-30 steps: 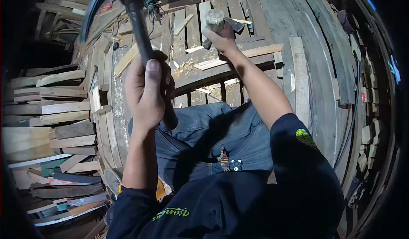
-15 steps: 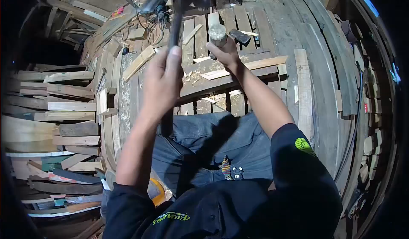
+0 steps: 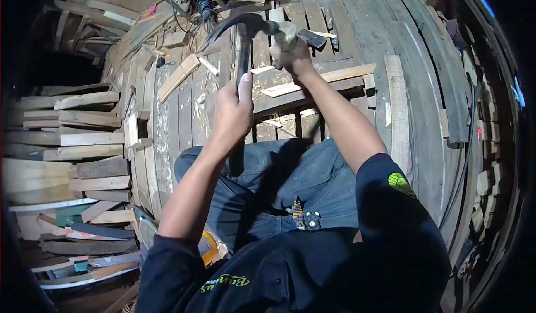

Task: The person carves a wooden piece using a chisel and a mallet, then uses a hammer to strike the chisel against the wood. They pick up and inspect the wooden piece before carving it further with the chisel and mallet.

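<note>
My left hand [image 3: 233,109] is closed round the dark handle of a claw hammer [image 3: 244,51]. The hammer's curved claw points left, and its striking end meets or overlaps the pale, round top of a short wooden piece [image 3: 287,33]. My right hand [image 3: 296,59] is wrapped round that piece, blurred at the fingers; its lower end is hidden. Below my hands a pale wood strip [image 3: 321,81] with a slanted end lies on a darker timber [image 3: 290,102]. A dark block [image 3: 312,38] rests just right of my right hand.
Stacked wood pieces [image 3: 92,140] line the left side. A long pale board [image 3: 397,106] lies at right on the plank floor [image 3: 363,28]. Offcuts, shavings and a tangled cord [image 3: 206,13] lie ahead. A yellow tool part [image 3: 207,249] shows beside my left arm.
My left hand and the hammer have moved right, bringing the hammer head to the round top of the wooden piece. My right hand stays round the piece. The view has shifted slightly.
</note>
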`<state>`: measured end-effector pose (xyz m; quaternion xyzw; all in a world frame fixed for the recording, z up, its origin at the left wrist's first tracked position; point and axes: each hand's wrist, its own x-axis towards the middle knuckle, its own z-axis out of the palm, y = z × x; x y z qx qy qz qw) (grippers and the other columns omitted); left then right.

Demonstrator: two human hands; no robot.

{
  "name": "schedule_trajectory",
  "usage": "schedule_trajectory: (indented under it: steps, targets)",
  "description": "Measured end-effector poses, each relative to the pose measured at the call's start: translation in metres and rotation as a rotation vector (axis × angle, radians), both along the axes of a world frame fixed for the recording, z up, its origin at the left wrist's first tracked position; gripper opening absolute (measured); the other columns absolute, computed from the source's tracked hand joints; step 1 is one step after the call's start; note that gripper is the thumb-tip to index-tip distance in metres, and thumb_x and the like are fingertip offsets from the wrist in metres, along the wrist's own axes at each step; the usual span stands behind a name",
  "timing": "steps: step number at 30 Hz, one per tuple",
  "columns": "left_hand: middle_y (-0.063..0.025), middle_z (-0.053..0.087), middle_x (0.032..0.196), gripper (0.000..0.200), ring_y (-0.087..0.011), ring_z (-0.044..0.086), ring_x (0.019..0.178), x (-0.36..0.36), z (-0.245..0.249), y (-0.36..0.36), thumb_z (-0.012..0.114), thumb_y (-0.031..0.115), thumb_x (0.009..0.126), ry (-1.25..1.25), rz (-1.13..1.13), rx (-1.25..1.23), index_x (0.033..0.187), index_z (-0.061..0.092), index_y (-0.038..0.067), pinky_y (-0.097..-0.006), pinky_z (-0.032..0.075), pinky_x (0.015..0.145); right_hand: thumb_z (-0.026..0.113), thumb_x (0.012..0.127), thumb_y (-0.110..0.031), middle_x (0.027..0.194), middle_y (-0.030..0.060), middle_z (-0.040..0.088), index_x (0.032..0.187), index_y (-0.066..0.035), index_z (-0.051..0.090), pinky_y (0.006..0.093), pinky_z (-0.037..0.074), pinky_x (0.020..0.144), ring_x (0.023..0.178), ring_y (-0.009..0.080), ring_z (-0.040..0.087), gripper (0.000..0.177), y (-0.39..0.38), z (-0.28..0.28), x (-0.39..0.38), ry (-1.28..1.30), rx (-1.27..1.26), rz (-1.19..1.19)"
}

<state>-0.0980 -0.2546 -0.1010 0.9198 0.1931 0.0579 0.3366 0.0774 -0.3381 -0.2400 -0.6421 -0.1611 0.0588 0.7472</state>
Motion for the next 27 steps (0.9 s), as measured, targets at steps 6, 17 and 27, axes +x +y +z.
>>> schedule_trajectory:
  steps: [6, 17, 27]
  targets:
    - [0.0055, 0.043, 0.054, 0.035, -0.0040, 0.042, 0.043, -0.003, 0.063, 0.003, 0.046, 0.038, 0.098, -0.165, 0.020, -0.461, 0.079, 0.051, 0.010, -0.0212, 0.031, 0.039, 0.071, 0.072, -0.020, 0.092, 0.0105, 0.067, 0.099, -0.002, 0.063, 0.0313, 0.048, 0.080, 0.087, 0.0161, 0.062, 0.034, -0.002, -0.010, 0.000, -0.250, 0.063, 0.104]
    - [-0.0065, 0.047, 0.059, 0.035, -0.0209, 0.045, 0.050, 0.013, 0.066, 0.001, 0.045, 0.035, 0.098, -0.712, -0.069, -0.378, 0.092, 0.056, 0.002, -0.0333, 0.039, 0.051, 0.069, 0.075, -0.018, 0.075, 0.0027, 0.061, 0.084, -0.004, 0.059, 0.0292, 0.047, 0.066, 0.069, 0.0115, 0.057, 0.019, -0.006, -0.007, -0.002, -0.346, 0.085, 0.047]
    - [0.0035, 0.043, 0.059, 0.037, -0.0045, 0.040, 0.045, 0.006, 0.084, -0.017, 0.046, 0.039, 0.099, -0.251, -0.008, -0.512, 0.073, 0.047, 0.012, -0.0224, 0.029, 0.039, 0.069, 0.074, -0.017, 0.077, 0.0036, 0.060, 0.089, -0.002, 0.059, 0.0294, 0.047, 0.068, 0.072, 0.0113, 0.055, 0.023, -0.005, -0.007, -0.007, -0.286, 0.099, 0.096]
